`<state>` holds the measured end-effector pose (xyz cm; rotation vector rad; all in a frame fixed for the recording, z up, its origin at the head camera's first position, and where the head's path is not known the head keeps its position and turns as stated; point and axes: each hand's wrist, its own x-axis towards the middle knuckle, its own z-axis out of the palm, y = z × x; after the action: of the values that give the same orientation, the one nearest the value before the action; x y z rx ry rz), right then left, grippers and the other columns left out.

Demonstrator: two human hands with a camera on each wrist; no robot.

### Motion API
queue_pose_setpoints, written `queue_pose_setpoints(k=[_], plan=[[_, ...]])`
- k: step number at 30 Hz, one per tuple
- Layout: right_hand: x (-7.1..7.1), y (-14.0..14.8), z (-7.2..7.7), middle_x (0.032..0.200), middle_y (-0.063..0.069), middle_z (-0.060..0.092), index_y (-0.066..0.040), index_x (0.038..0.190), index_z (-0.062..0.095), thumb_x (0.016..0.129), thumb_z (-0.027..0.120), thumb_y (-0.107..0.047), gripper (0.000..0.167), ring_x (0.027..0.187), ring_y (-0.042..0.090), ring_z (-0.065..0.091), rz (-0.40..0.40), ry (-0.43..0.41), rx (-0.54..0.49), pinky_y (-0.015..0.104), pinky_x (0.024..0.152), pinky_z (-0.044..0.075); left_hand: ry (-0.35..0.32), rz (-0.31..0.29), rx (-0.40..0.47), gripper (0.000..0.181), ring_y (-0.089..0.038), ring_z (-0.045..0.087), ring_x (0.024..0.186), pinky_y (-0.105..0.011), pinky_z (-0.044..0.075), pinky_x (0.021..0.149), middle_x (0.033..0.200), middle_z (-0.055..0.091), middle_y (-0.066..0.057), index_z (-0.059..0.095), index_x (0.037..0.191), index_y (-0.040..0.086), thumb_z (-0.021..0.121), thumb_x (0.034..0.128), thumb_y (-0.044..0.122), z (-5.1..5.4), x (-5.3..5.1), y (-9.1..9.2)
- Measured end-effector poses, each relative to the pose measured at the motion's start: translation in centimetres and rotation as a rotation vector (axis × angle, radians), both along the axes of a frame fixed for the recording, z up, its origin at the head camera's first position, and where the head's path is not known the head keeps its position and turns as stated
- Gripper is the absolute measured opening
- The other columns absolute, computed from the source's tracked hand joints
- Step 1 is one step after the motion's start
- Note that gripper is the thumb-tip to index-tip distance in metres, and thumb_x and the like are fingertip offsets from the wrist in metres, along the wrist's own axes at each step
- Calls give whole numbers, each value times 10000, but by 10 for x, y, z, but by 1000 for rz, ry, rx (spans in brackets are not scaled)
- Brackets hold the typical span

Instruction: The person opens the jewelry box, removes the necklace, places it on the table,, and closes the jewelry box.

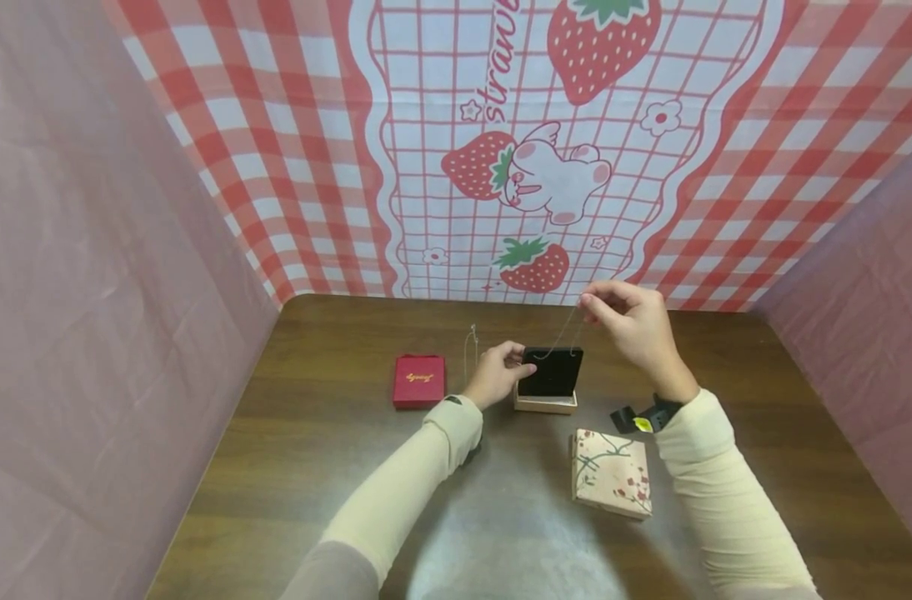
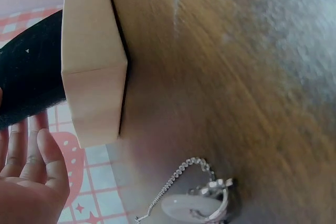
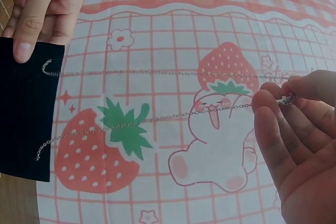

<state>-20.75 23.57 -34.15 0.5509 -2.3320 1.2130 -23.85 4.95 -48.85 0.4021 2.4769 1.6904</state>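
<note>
My left hand (image 1: 497, 372) pinches the edge of a black jewelry pad (image 1: 552, 372), its thumb on the front face. The pad stands upright in a shallow cardboard box base (image 1: 546, 405), also seen as a tan box (image 2: 94, 35) in the left wrist view. Raised above and right of the pad, my right hand (image 1: 632, 325) pinches a thin silver necklace (image 3: 194, 112) between thumb and fingertips. Two strands of its chain run from those fingers to the pad (image 3: 23, 114), where both ends pass into its surface. Whatever fastens them behind is hidden.
Left of the left hand sits a small red box (image 1: 419, 382) with gold lettering. A silver chain (image 2: 178, 174) with a ring-like piece lies between them. A floral box lid (image 1: 612, 472) rests near the right forearm. A strawberry-print cloth (image 1: 493, 275) hangs behind the table.
</note>
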Motion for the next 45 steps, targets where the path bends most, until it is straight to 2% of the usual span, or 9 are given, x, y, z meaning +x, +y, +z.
queue_pose_setpoints(k=[9, 11, 16, 18, 25, 32, 36, 40, 45], plan=[[3, -1, 5, 790, 189, 702, 54, 910, 706, 899, 656, -13, 84, 617, -29, 610, -8, 40, -31, 100, 590, 500, 21, 26, 91, 323, -274, 671, 955, -269, 548, 859, 1048, 697, -181, 630, 1120, -30, 728, 861, 136, 2, 2, 1], [3, 0, 7, 781, 116, 713, 52, 908, 709, 893, 663, -9, 78, 608, -34, 609, -13, 51, -38, 99, 586, 497, 21, 29, 109, 311, -269, 665, 942, -255, 545, 841, 1043, 697, -180, 633, 1112, -26, 725, 863, 135, 4, 2, 0], [5, 1, 10, 754, -199, 660, 43, 902, 715, 886, 669, -4, 68, 595, -25, 600, -25, 68, -59, 95, 578, 488, 29, 30, 132, 315, -290, 669, 947, -242, 547, 826, 1046, 697, -196, 638, 1110, -37, 726, 864, 138, 5, 3, -2], [5, 2, 11, 746, -252, 634, 50, 894, 712, 885, 664, 9, 63, 588, -17, 596, -23, 79, -72, 93, 571, 483, 30, 29, 145, 328, -315, 670, 960, -265, 558, 833, 1053, 693, -217, 635, 1120, -57, 722, 867, 131, 4, 4, -3], [5, 4, 11, 725, -152, 662, 65, 882, 701, 877, 657, 44, 50, 591, -24, 597, -2, 95, -98, 90, 579, 489, 2, 31, 181, 329, -340, 671, 1012, -313, 565, 854, 1064, 689, -244, 643, 1135, -81, 693, 895, 137, 0, 6, -8], [5, 6, 12, 716, -191, 644, 64, 884, 702, 875, 663, 34, 50, 595, -36, 591, -15, 89, -90, 90, 580, 495, -19, 27, 166, 305, -234, 664, 902, -189, 509, 730, 1018, 709, -226, 675, 1110, -62, 689, 898, 158, 1, 10, -11], [3, 7, 13, 709, -188, 644, 62, 888, 701, 880, 662, 23, 56, 584, -33, 587, -17, 67, -82, 114, 570, 504, -36, -32, 155, 269, -162, 644, 860, -162, 489, 715, 1025, 716, -231, 685, 1072, -69, 688, 897, 135, 1, 14, -12], [0, 8, 11, 715, -208, 630, 61, 894, 695, 893, 663, -12, 80, 579, -5, 585, -22, 25, -59, 120, 562, 494, -66, -141, 78, 273, -110, 636, 842, -158, 504, 738, 1024, 724, -219, 687, 1087, -59, 688, 897, 137, 3, 20, -15], [-5, 8, 7, 713, -164, 626, 36, 909, 691, 925, 651, -109, 151, 579, 66, 574, -20, -101, -22, 180, 531, 495, -40, -294, -42, 294, -70, 580, 811, -173, 496, 750, 1004, 721, -175, 691, 1117, -34, 682, 904, 169, 8, 28, -17]])
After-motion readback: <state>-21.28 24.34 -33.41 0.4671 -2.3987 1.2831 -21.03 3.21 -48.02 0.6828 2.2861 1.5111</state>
